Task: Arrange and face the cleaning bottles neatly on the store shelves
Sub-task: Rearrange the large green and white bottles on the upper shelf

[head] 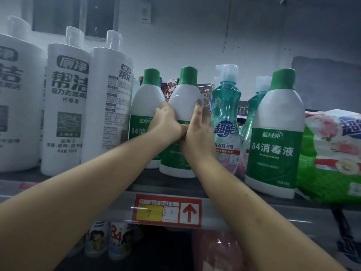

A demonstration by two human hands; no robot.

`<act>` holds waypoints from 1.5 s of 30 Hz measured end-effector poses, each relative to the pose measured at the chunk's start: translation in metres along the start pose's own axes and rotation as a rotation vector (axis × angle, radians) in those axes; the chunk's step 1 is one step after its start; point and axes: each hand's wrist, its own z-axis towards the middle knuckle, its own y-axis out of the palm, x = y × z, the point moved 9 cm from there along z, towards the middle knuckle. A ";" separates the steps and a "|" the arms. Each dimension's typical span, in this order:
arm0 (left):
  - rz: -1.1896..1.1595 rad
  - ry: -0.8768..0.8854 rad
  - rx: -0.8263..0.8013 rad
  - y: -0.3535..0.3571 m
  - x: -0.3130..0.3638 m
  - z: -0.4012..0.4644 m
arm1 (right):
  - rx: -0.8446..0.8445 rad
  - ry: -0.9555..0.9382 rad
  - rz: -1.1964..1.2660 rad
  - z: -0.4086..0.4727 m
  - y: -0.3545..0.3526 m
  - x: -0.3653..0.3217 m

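- Starting at 9 o'clock: three tall white cylindrical plastic toilet-cleaner bottles (66,106) are standing packed together, and the rightmost one is showing its side text, not its front. Nothing's touching them, but if the green-capped bottles get shoved left they could bump that one.
- Next over, a white plastic disinfectant bottle with a green cap and green label (145,102) is sitting just left of the one in hand, looks like touching it. Twisting the held one could drag this neighbour round too, I reckon.
- Dead centre: the left hand (168,124) and right hand (199,133) are both wrapping around the middle green-capped white disinfectant bottle (184,94), left hand curling round its left side, right hand's fingers lying flatter up the right side. So it's a two-handed hold at label height, on the grey metal shelf (234,194), leaning a bit. Its label is mostly hidden by the hands, so can't tell if it's facing front.
- At 3 o'clock of the hands: a teal see-through pump-top laundry liquid bottle (225,106) is standing just beside the right hand. A knuckle or wrist swinging right could tip it, being top-heavy.
- Further right, another green-capped white disinfectant bottle near the shelf lip (273,133) is sitting well forward; an elbow nudge might knock it off.
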 end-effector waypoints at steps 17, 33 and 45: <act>-0.071 -0.034 0.077 0.008 0.001 -0.001 | -0.077 -0.035 -0.192 -0.001 0.007 -0.002; 0.248 -0.071 -0.064 0.011 -0.017 -0.023 | -0.196 -0.031 -0.333 -0.002 0.017 0.002; 0.309 -0.061 -0.163 0.032 -0.029 -0.029 | -0.263 -0.097 -0.515 -0.010 0.040 0.007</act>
